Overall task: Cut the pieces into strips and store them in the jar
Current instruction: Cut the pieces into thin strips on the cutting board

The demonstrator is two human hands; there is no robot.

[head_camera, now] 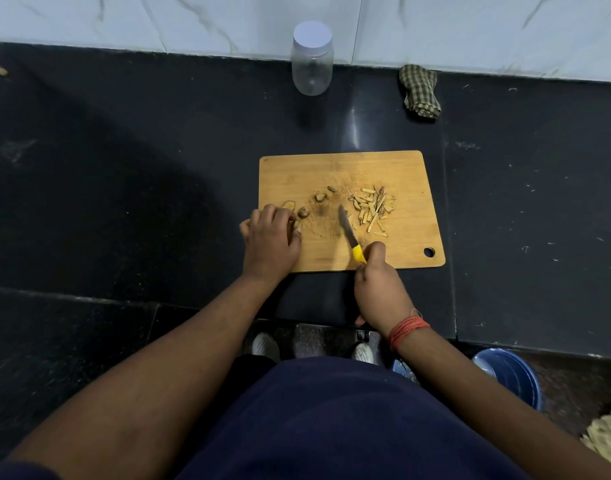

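Note:
A wooden cutting board point(394, 168) lies on the black counter. On its right half sits a pile of thin cut strips point(373, 209). A few uncut brownish pieces point(320, 196) lie near its left middle. My left hand point(271, 240) rests at the board's left edge, its fingers curled over a piece point(303, 213). My right hand point(378, 282) grips the yellow handle of a small knife point(349, 233), whose blade points up-left toward the middle of the board. A clear jar point(312, 60) with a white lid on stands upright by the back wall.
A folded checked cloth point(421, 91) lies at the back right by the white tiled wall. The counter's front edge runs just below the board. Down on the floor at the right stand a blue bucket point(511, 375) and a pale bundle point(608, 438).

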